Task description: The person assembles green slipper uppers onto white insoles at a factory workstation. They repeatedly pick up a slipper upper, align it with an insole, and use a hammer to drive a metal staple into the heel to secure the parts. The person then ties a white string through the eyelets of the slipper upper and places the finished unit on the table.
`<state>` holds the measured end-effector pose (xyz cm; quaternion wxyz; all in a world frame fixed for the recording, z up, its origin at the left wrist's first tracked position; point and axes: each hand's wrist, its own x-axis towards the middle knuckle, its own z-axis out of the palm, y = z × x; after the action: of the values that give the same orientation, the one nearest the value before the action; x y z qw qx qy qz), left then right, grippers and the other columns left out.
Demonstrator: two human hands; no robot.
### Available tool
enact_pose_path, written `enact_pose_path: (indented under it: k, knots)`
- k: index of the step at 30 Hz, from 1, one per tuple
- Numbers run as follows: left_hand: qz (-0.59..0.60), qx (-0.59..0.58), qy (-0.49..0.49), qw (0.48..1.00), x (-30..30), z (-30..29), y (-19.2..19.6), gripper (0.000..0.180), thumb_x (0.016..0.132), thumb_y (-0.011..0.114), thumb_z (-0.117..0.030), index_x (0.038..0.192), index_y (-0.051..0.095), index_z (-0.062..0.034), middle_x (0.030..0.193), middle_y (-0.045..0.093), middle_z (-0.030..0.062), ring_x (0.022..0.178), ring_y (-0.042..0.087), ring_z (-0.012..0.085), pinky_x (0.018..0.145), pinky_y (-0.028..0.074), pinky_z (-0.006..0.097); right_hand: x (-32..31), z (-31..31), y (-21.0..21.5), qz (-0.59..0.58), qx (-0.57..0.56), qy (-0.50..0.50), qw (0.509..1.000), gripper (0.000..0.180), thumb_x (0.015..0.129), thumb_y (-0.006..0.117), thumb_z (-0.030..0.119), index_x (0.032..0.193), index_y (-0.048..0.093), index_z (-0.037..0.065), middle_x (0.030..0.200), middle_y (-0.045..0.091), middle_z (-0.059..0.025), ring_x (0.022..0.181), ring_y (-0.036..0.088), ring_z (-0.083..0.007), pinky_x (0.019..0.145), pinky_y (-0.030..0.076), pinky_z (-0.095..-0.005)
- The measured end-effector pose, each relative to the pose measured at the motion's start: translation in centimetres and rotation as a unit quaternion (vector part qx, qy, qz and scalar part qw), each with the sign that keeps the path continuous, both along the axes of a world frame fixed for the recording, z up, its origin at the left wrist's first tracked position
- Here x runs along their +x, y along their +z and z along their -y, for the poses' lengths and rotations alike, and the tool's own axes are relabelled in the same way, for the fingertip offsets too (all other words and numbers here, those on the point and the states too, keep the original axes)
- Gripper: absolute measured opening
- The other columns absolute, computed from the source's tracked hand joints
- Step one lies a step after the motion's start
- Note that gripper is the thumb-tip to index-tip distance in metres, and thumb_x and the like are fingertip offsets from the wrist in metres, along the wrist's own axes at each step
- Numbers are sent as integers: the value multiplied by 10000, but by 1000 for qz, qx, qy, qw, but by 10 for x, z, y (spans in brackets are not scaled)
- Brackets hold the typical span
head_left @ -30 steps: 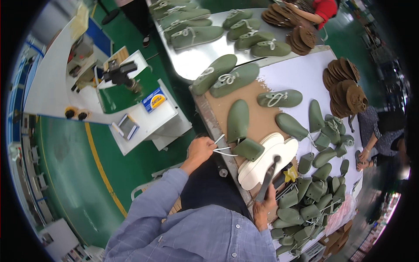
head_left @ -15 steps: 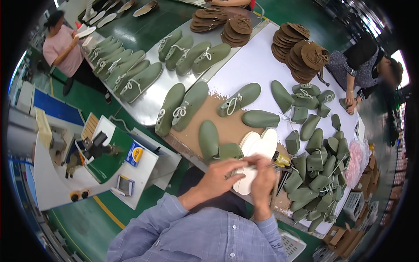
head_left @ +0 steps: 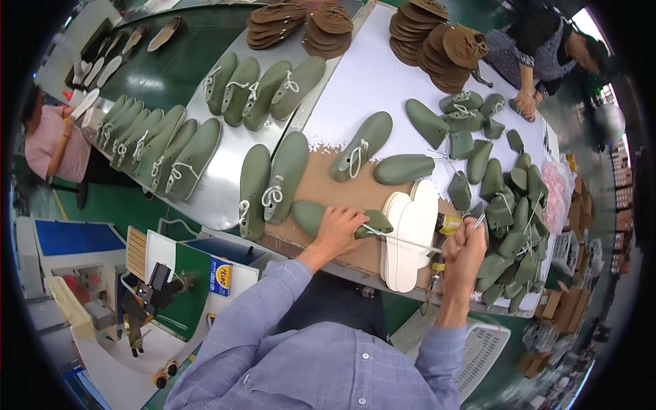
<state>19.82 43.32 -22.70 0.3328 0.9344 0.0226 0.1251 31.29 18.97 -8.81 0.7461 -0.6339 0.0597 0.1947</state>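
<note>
My left hand (head_left: 336, 234) grips a green shoe last (head_left: 311, 217) lying at the table's near edge, its fingers curled over the last's middle. A white cord (head_left: 410, 243) stretches from the last's heel part (head_left: 380, 220) across to my right hand (head_left: 466, 251), which is closed in a fist around the cord's end. A thin metal tip (head_left: 480, 219) sticks out above that fist; what it belongs to is hidden. White insoles (head_left: 403, 263) lie stacked under the cord, between my hands. Beside the right fist is a yellow-and-black object (head_left: 448, 224).
Laced lasts (head_left: 287, 178) stand to the left, and loose lasts (head_left: 509, 239) are heaped on the right. Brown shoe uppers (head_left: 444, 58) are stacked at the back. One co-worker's hands (head_left: 526, 104) are at the far right; another person (head_left: 58, 140) stands far left.
My hands have moved apart: the left onto the shoe last, the right outward to the right. The cord now shows stretched between them over the insoles. The whole view has shifted.
</note>
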Motion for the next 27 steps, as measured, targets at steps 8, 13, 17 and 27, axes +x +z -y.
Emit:
enact_pose_path:
  k: [8,13,17,27]
  knots:
    - [-85,-67,81,991,-3,-33,-26,449,693,888,-399,1027,729,-143,1032,722,47,1018,657,262,895,474,434,-36,-93,-16,264,-374,143,878,333,1072,466,117,1372,551,0,865,698,-182,747,673,-318,715,521,-417]
    - [-61,-98,72,991,-3,-35,-23,447,689,895,-376,1022,728,-129,1000,723,46,988,674,270,883,494,435,-51,-95,-61,185,-376,265,868,213,1005,584,111,1206,627,51,842,664,-224,735,666,-369,669,507,-429]
    - [-50,-111,65,990,-3,-35,-25,444,683,904,-356,1010,722,-117,986,719,46,985,676,275,875,504,428,-46,-100,-82,359,-402,252,804,141,947,665,128,1057,710,53,823,690,-180,752,686,-374,656,526,-445]
    - [14,-101,50,994,0,-34,-29,401,683,911,-315,945,695,-102,902,715,69,851,697,304,739,549,429,-18,-116,-66,370,-476,410,685,170,953,634,207,915,694,53,734,684,-179,704,700,-363,611,541,-442]
